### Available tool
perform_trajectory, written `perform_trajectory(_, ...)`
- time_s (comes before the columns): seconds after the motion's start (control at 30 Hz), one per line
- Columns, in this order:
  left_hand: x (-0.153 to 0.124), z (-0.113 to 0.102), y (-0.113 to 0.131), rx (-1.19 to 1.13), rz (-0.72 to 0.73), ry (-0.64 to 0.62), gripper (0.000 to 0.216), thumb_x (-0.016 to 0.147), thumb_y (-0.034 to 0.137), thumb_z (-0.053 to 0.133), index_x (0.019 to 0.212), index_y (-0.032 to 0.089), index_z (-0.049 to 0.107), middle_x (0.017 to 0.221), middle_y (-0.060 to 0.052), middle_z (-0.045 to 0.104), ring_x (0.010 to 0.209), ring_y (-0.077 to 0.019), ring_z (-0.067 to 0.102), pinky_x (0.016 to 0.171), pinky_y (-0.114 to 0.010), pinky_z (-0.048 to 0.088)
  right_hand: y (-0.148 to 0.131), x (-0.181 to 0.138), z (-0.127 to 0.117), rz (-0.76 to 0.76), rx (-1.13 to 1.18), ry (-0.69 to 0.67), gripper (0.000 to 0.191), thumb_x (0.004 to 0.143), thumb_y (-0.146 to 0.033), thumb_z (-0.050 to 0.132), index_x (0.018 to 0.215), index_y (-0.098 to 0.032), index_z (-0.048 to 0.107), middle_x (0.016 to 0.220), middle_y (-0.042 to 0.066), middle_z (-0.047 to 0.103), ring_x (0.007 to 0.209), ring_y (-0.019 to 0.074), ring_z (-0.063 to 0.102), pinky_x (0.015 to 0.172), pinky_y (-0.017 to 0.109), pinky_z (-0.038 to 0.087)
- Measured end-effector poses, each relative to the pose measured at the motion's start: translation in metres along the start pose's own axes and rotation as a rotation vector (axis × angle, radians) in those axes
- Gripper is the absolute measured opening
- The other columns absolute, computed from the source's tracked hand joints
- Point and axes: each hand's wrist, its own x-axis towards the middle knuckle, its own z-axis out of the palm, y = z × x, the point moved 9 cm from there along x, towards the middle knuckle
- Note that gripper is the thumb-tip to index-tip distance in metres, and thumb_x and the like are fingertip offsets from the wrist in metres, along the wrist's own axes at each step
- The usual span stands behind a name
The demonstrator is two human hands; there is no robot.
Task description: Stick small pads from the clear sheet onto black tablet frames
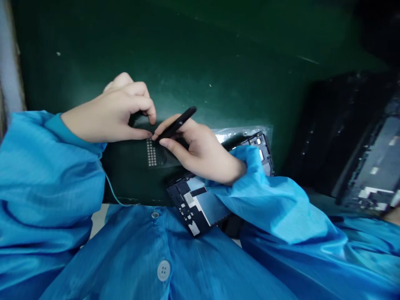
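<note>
My left hand (pixel 126 106) is over the green work surface with its fingers curled and a gap between thumb and index finger. Its thumb tip is at the upper edge of a clear sheet with rows of small pale squares (pixel 151 154). Black tweezers (pixel 178 122) are gripped in my right hand (pixel 200 146), slanting down to the left. Their tips meet the area by my left thumb, and what is there is too small to make out. Below my right forearm lies an opened tablet-like device (pixel 200 204), partly hidden by the sleeve.
Clear plastic film (pixel 264 130) lies under the device's far end. At the right stands a stack of dark device parts (pixel 328 125), with another opened device (pixel 375 166) beside it. A thin blue cord (pixel 111 189) hangs from my left cuff. The green work surface (pixel 187 50) stretches beyond my hands.
</note>
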Motion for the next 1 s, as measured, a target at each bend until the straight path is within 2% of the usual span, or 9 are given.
perform_trajectory(0.23,0.001,0.000,-0.004,-0.043,-0.003,0.033,0.022,0.087,0.053,0.080,0.097,0.033,0.083,0.109,-0.009,0.074,0.127,-0.0394,0.060,0.116,-0.063,0.050,0.016,0.002,0.008,0.037,0.022,-0.027,0.011,0.113,-0.031,0.066,0.123,-0.027,0.070,0.120,0.006,0.084,0.113,0.0267,0.084,0.102,0.046,0.071)
perform_trajectory(0.33,0.001,0.000,-0.003,-0.031,-0.003,0.023,0.023,0.089,0.053,0.079,0.099,0.033,0.083,0.109,-0.009,0.074,0.127,-0.0390,0.059,0.116,-0.062,0.050,0.013,0.006,0.007,0.015,-0.011,-0.026,0.009,0.111,-0.026,0.068,0.119,-0.026,0.071,0.123,0.007,0.084,0.114,0.0266,0.083,0.105,0.047,0.070)
perform_trajectory(0.43,0.001,0.000,-0.003,-0.009,0.001,0.014,0.030,0.090,0.059,0.075,0.102,0.033,0.084,0.111,-0.009,0.073,0.126,-0.0383,0.057,0.114,-0.060,0.050,0.015,0.007,0.002,0.049,0.095,-0.032,0.009,0.111,-0.034,0.072,0.116,-0.027,0.071,0.118,0.006,0.085,0.109,0.0251,0.084,0.102,0.046,0.071)
perform_trajectory(0.5,0.001,0.000,-0.003,-0.009,0.011,0.013,0.036,0.092,0.064,0.072,0.103,0.032,0.084,0.111,-0.010,0.072,0.124,-0.0369,0.054,0.114,-0.059,0.048,0.018,-0.007,-0.015,0.111,0.213,0.066,0.015,0.112,-0.042,0.070,0.115,-0.027,0.070,0.112,0.004,0.084,0.101,0.0233,0.083,0.093,0.043,0.073)
perform_trajectory(0.53,0.000,0.000,-0.003,-0.014,0.016,0.010,0.039,0.093,0.067,0.069,0.104,0.032,0.083,0.111,-0.010,0.072,0.122,-0.0361,0.053,0.114,-0.059,0.047,0.019,-0.019,-0.029,0.136,0.238,0.172,0.016,0.113,-0.044,0.069,0.114,-0.028,0.070,0.108,0.003,0.083,0.097,0.0226,0.083,0.088,0.042,0.072)
perform_trajectory(0.63,-0.001,0.000,-0.003,-0.026,0.021,0.017,0.050,0.096,0.076,0.063,0.104,0.031,0.083,0.109,-0.009,0.072,0.120,-0.0342,0.049,0.112,-0.055,0.044,0.015,-0.080,-0.079,0.121,0.096,0.623,0.011,0.114,-0.041,0.067,0.111,-0.031,0.069,0.100,0.003,0.077,0.091,0.0221,0.079,0.082,0.040,0.069)
perform_trajectory(0.7,-0.002,-0.001,-0.004,-0.018,0.019,0.038,0.058,0.097,0.082,0.058,0.102,0.030,0.083,0.107,-0.009,0.071,0.118,-0.0329,0.049,0.110,-0.051,0.043,0.012,-0.120,-0.095,0.089,-0.049,0.827,0.006,0.112,-0.037,0.070,0.110,-0.032,0.070,0.099,0.003,0.074,0.090,0.0219,0.078,0.082,0.039,0.066)
perform_trajectory(0.8,-0.002,-0.001,-0.006,0.010,0.021,0.054,0.063,0.101,0.083,0.054,0.103,0.026,0.083,0.106,-0.007,0.070,0.114,-0.0294,0.049,0.113,-0.047,0.039,0.022,-0.147,-0.094,0.068,-0.123,0.873,0.005,0.111,-0.034,0.071,0.113,-0.030,0.070,0.102,0.003,0.075,0.091,0.0207,0.078,0.084,0.038,0.066)
perform_trajectory(1.0,-0.004,0.000,-0.014,0.002,0.059,0.062,0.054,0.100,0.077,0.062,0.104,0.027,0.083,0.106,-0.004,0.069,0.109,-0.0267,0.053,0.121,-0.043,0.033,0.041,-0.147,-0.086,0.054,-0.111,0.848,0.010,0.113,-0.032,0.068,0.122,-0.030,0.069,0.109,0.003,0.078,0.102,0.0212,0.078,0.094,0.041,0.065)
